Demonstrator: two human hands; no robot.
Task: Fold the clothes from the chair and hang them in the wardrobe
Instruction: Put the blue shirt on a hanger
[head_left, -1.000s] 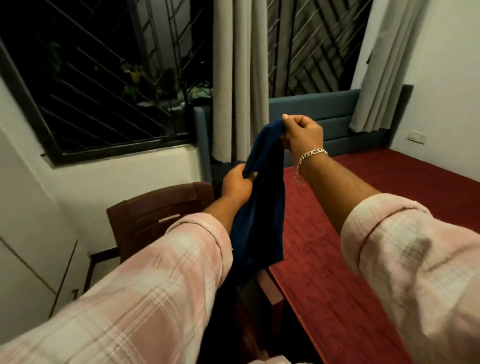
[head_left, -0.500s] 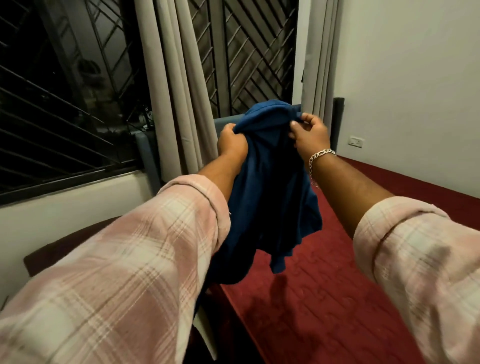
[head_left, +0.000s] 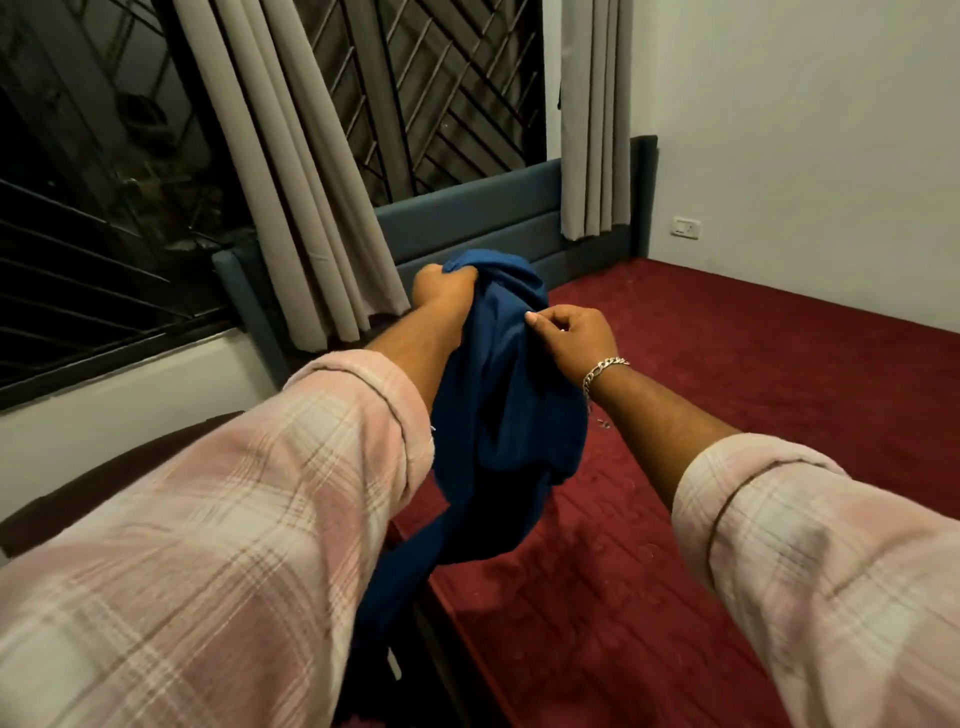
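Since the earlier frame the right hand (head_left: 574, 332) drops off the top edge and now pinches mid-cloth. Left hand (head_left: 444, 283) clenches the bunched blue garment (head_left: 509, 415), hanging frame centre over the bed (head_left: 753, 364). Step: sorting it out for folding. Next: find matching edges and spread it flat.

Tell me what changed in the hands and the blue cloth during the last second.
The right hand came down from the top of the dark blue cloth garment and now pinches its side. The left hand rose and grips the bunched top. Both hands kept hold of it above the red bed cover.
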